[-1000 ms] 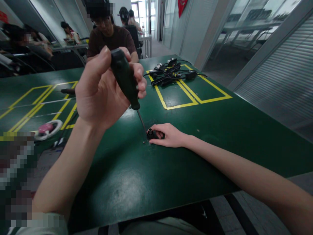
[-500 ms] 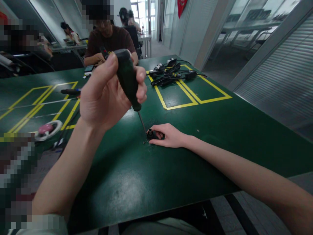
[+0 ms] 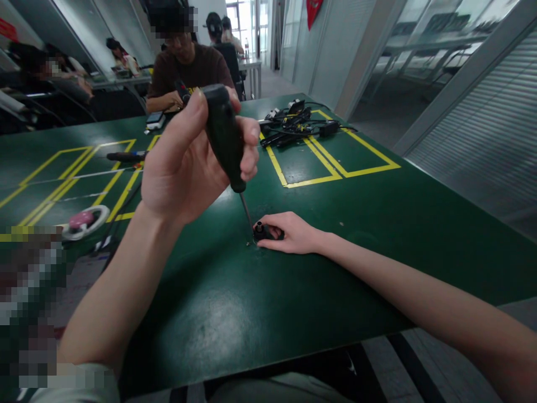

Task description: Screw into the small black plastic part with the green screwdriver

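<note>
My left hand [image 3: 184, 151] is wrapped round the dark handle of a screwdriver [image 3: 225, 140], which it holds tilted, shaft downward. The thin shaft runs down to a small black part [image 3: 260, 233] on the table, at its left edge; the exact contact of the tip is too small to make out. Thumb and fingers of my right hand [image 3: 293, 232] pinch that black part, which has a short metal-rimmed round post on top. A tiny metal piece, perhaps a screw [image 3: 248, 244], lies on the green tabletop just left of it.
Black cables and adapters [image 3: 293, 126] lie heaped at the back right on yellow tape outlines [image 3: 310, 182]. To the left are a white ring with a pink centre [image 3: 86, 221] and a dark-handled tool [image 3: 121, 157]. Across the table sits another person [image 3: 191, 73].
The view has shifted slightly, moving everything a little to the right. My hands keep their holds on the screwdriver and the black part, with little other visible change.
</note>
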The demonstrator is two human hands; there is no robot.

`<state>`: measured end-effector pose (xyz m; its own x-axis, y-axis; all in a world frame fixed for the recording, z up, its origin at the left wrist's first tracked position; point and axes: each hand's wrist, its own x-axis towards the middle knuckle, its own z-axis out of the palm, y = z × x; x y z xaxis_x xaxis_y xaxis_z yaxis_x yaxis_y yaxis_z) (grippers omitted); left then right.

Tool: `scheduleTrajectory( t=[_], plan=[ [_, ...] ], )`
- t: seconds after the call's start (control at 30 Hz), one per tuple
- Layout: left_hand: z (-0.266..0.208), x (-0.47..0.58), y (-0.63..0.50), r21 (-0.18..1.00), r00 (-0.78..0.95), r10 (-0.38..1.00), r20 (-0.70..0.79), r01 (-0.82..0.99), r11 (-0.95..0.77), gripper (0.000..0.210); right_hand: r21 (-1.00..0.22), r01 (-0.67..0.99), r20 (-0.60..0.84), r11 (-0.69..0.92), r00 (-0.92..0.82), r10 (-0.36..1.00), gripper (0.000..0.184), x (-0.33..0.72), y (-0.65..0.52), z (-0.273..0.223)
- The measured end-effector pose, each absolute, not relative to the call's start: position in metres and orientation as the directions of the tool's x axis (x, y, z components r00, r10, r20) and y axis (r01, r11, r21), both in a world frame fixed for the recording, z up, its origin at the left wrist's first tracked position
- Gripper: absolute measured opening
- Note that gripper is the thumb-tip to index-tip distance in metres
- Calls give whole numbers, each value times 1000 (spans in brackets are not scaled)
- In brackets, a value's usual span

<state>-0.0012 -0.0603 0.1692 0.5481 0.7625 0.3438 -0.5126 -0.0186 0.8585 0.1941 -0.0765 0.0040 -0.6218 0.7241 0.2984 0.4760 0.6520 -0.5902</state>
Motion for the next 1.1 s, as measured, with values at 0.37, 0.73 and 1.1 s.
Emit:
scheduleTrajectory(
  t=[0.37, 0.73, 1.1],
  plan=[
    [169, -3, -61, 872, 567, 747, 346, -488, -33, 56, -591, 466, 310, 659, -622, 719, 30, 194, -76, 3],
    [168, -3, -65, 877, 629, 687, 363, -480, -23, 64, -590, 463, 320, 661, -618, 718, 30, 194, -76, 3],
    [165, -2, -63, 863, 593, 712, 377, -503, -38, 46, -581, 462, 334, 670, -615, 714, 30, 194, -76, 3]
  ],
)
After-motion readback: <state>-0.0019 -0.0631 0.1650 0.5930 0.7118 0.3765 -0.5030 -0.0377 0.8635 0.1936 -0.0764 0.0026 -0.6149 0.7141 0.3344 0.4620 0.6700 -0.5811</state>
